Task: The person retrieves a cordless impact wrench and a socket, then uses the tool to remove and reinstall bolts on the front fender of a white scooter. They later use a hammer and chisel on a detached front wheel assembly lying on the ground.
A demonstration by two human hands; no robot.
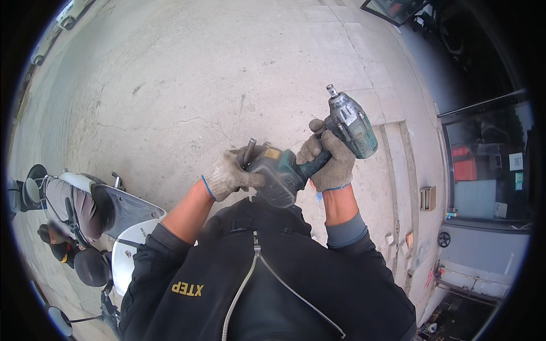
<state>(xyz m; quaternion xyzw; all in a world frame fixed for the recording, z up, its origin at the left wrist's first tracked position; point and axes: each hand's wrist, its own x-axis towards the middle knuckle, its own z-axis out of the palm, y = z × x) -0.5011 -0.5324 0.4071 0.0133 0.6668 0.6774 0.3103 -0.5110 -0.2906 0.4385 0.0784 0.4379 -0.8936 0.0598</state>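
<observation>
A teal and black cordless impact wrench (352, 128) is held low in front of my chest, its square drive tip pointing away from me. My right hand (331, 162) in a grey-beige work glove is closed round its handle, with the trigger area partly hidden by fingers. My left hand (230, 175), gloved likewise, grips the bulky battery end (273, 177) from the left. A short metal cylinder (249, 149), perhaps a socket, sticks up by my left fingers; whether they hold it too I cannot tell.
A white scooter (129, 258) with a dark seat stands at left, a person in dark clothing (60, 244) beside it. Cars (68, 17) line the upper-left edge. A glass storefront (483, 176) runs down the right, with a low step (398, 148) and small blocks (406, 241) on the concrete.
</observation>
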